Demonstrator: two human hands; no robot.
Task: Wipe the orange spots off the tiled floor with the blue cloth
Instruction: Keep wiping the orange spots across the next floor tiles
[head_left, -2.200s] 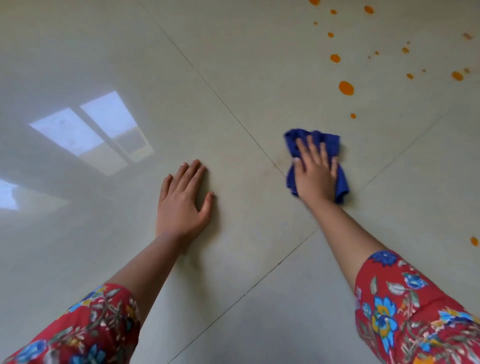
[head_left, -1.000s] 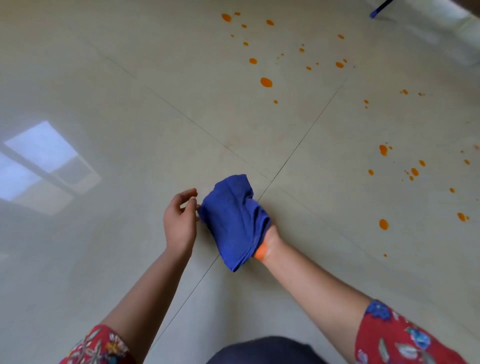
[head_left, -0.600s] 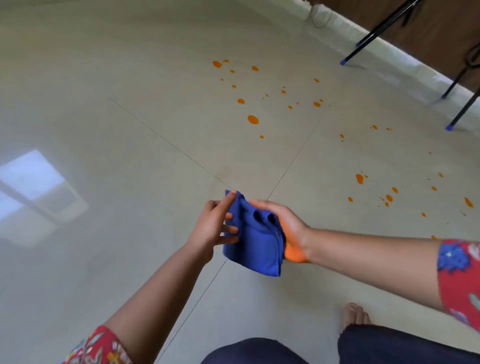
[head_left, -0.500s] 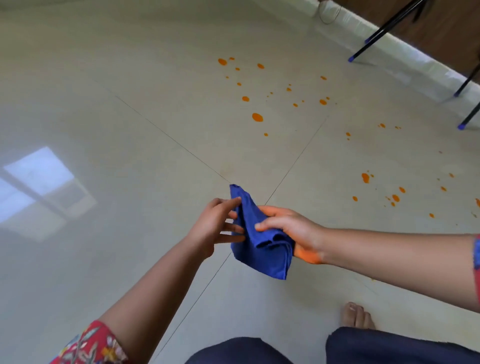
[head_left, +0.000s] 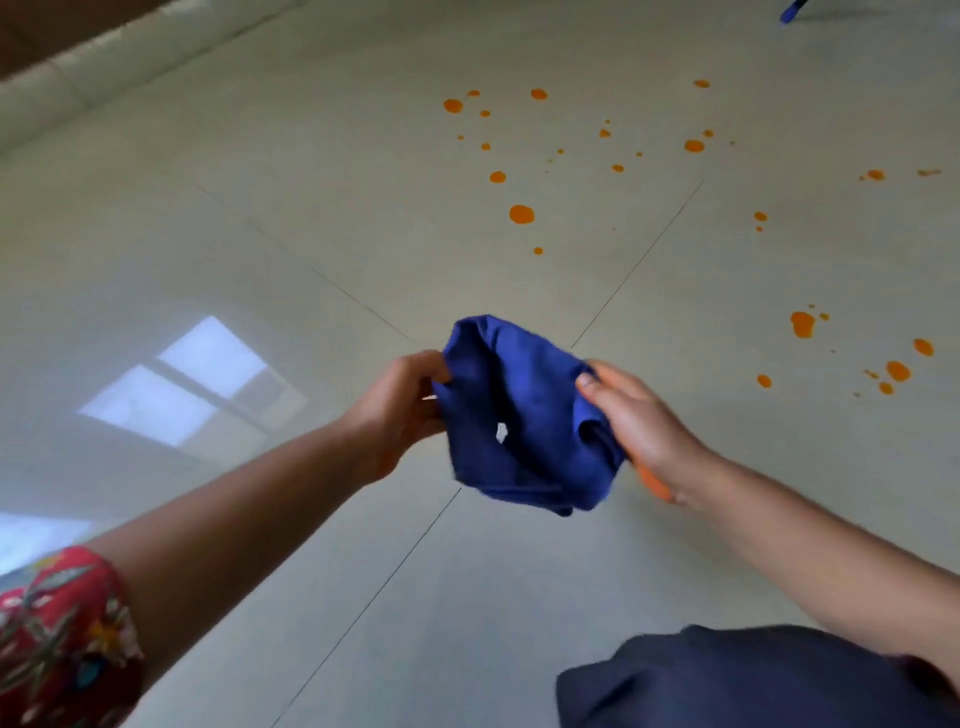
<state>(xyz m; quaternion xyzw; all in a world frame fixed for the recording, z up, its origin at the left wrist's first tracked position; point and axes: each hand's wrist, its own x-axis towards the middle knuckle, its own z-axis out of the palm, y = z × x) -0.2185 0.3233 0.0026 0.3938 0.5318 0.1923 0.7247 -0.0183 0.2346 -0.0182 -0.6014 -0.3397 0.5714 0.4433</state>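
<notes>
The blue cloth (head_left: 524, 421) hangs crumpled in the air between my two hands, above the joint where the pale floor tiles (head_left: 322, 218) meet. My left hand (head_left: 400, 410) pinches its left edge. My right hand (head_left: 639, 426) grips its right side, with orange smeared on the heel of the palm. Several orange spots lie on the tiles beyond the cloth, the biggest one (head_left: 521, 214) straight ahead and another cluster (head_left: 802, 323) to the right.
A pale skirting edge (head_left: 67, 73) runs along the far left. A blue-tipped stand leg (head_left: 792, 9) touches the floor at the top right. My dark-trousered knee (head_left: 727, 680) shows at the bottom right. A window reflection (head_left: 197, 379) shines on the left tiles.
The cloth went from pressed flat on the floor to lifted in both hands. Since half a second ago both hands have spread it wider and the view has tilted left.
</notes>
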